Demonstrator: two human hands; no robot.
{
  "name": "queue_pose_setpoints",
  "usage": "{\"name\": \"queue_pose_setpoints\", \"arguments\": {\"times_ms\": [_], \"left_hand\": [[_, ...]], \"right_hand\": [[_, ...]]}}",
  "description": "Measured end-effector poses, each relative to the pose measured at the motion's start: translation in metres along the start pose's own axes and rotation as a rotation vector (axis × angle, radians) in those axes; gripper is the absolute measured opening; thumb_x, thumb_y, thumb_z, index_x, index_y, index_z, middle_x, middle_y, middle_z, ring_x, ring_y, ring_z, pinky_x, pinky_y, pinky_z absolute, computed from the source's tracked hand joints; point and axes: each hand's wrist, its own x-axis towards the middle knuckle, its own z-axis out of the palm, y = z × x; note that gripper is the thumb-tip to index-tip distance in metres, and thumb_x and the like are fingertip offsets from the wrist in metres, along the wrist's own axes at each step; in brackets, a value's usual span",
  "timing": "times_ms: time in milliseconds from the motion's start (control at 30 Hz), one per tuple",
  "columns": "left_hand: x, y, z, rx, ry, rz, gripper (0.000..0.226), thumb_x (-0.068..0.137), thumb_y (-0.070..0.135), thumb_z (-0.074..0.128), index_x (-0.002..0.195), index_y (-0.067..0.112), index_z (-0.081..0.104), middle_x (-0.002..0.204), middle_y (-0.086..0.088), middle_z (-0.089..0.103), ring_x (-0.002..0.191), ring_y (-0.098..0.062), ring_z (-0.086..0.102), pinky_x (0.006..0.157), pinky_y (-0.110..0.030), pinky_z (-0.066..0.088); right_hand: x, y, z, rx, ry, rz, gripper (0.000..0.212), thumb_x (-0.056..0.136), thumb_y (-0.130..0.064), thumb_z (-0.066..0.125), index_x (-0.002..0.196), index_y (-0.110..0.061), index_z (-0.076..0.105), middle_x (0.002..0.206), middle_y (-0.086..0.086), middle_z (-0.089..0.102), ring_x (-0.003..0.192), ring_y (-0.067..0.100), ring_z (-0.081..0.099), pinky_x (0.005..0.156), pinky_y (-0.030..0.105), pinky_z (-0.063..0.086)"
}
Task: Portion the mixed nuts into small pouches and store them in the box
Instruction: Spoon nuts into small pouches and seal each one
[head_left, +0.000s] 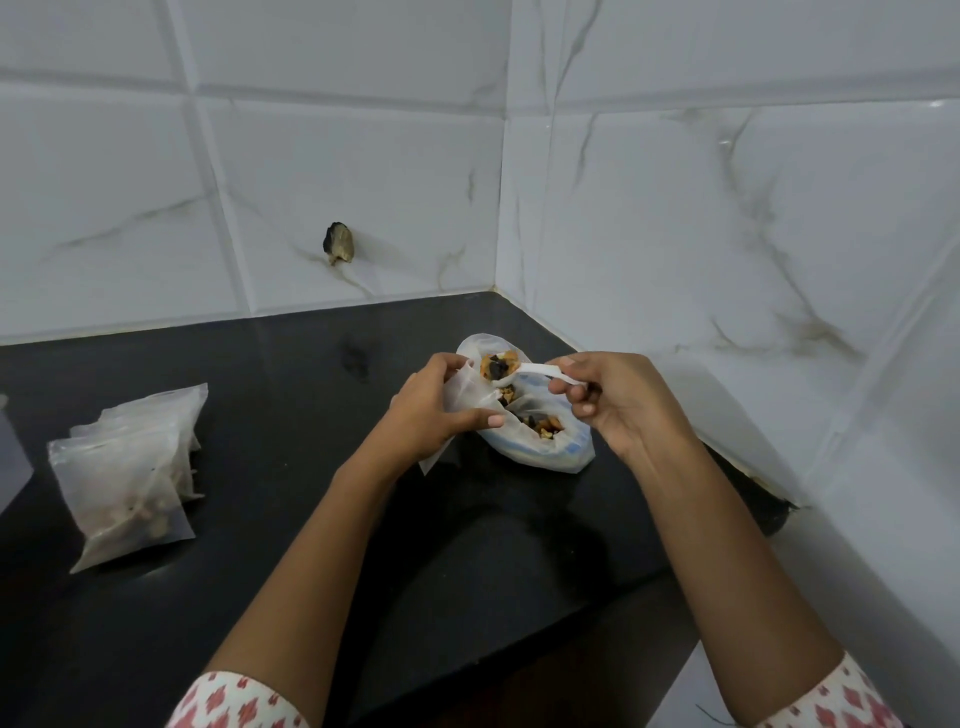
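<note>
One heaped spoon (535, 370) (tan, black nuts (496, 365))

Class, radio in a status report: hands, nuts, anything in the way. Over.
Left hand holds small pouch open. Right hand pinches white spoon, loaded with nuts, at pouch mouth. Filled pouches stacked left, nothing blocking.

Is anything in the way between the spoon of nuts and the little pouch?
No, nothing visible. The right hand holds the spoon with its nuts right at the mouth of the pouch, which the left hand holds. The big bag lies underneath, not between them.
</note>
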Motion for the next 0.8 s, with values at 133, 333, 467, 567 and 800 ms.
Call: {"name": "queue_pose_setpoints", "arguments": {"times_ms": [133,333,467,567,800], "left_hand": [[0.000,0.001,0.000,-0.018,-0.001,0.001,0.079,0.068,0.038,0.078,0.133,0.020,0.038,0.136,-0.003,0.045,0.122,-0.020,0.045,0.105,-0.043,0.041],[-0.002,0.002,0.001,-0.043,0.006,0.022,0.077,0.071,0.030,0.079,0.135,0.015,0.038,0.130,0.000,0.048,0.114,-0.015,0.049,0.092,-0.026,0.042],[-0.002,0.001,0.004,-0.045,0.004,0.023,0.073,0.074,0.028,0.077,0.133,0.014,0.038,0.124,0.000,0.049,0.107,-0.012,0.049,0.083,-0.021,0.039],[-0.001,-0.002,0.004,-0.059,0.012,0.020,0.068,0.076,0.027,0.075,0.132,0.013,0.039,0.121,-0.001,0.051,0.102,-0.012,0.050,0.076,-0.019,0.040],[0.000,-0.005,0.005,-0.127,0.025,0.041,0.048,0.079,0.021,0.073,0.115,0.021,0.042,0.108,0.002,0.053,0.086,-0.001,0.052,0.066,-0.009,0.043]], "right_hand": [[0.000,0.006,0.008,-0.039,-0.033,0.008,0.021,0.092,0.002,0.044,0.080,-0.002,0.061,0.063,0.011,0.056,0.046,0.007,0.038,0.036,0.012,0.028],[-0.001,0.011,0.021,-0.186,-0.079,-0.018,0.026,0.089,0.001,0.047,0.072,-0.007,0.065,0.061,0.009,0.058,0.047,0.010,0.037,0.040,0.016,0.026],[-0.001,0.014,0.027,-0.471,-0.068,-0.177,0.018,0.090,-0.009,0.054,0.090,-0.010,0.071,0.064,0.004,0.062,0.048,0.007,0.045,0.044,0.014,0.035],[-0.001,0.018,0.027,-0.685,-0.056,-0.390,0.017,0.091,-0.012,0.056,0.088,-0.016,0.072,0.071,-0.001,0.062,0.052,0.002,0.054,0.054,0.010,0.040],[-0.003,0.023,0.025,-0.898,-0.055,-0.765,0.023,0.086,0.001,0.056,0.088,-0.012,0.075,0.087,0.007,0.069,0.073,0.014,0.057,0.065,0.012,0.041]]}}
